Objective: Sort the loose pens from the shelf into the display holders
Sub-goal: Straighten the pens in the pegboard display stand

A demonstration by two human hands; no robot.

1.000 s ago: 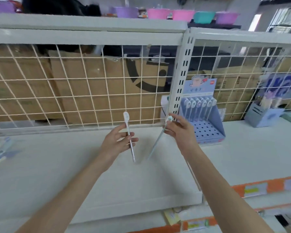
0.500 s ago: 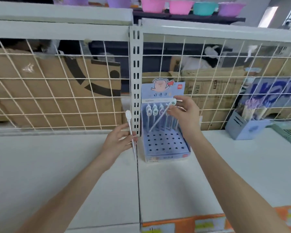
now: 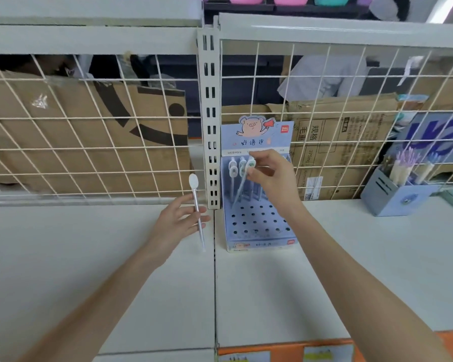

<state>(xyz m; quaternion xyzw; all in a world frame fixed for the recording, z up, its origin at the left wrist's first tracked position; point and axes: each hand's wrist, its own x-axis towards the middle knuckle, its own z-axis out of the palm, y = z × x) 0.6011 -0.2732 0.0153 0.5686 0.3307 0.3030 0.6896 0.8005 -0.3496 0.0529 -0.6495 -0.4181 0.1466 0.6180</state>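
Your right hand [image 3: 268, 176] pinches a pen [image 3: 242, 182], tip slanting down-left toward the holder [image 3: 256, 223]; left hand [image 3: 179, 220] grips another pen [image 3: 197, 205] upright.

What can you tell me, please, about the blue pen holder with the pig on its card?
The holder looks like printed cardboard: a pale blue sloping tray punched with rows of round holes, under a tall back card showing a cartoon pig. It stands upright on the shelf against the wire grid. A few pens fill its back row. The right hand angles another pen in.
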